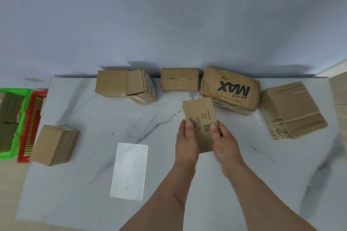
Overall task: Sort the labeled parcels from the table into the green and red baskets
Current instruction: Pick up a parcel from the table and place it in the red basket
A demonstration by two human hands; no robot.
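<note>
Both hands, left hand [186,141] and right hand [223,139], hold a small labeled parcel [201,118] above the table [93,155] centre, grip clamped at its sides, label up, probably for reading; baskets [22,124] at nine o'clock.

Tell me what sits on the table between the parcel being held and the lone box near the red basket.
In the head view, only a white card lies on the marble table between the held parcel and the lone box; the rest is bare.
</note>
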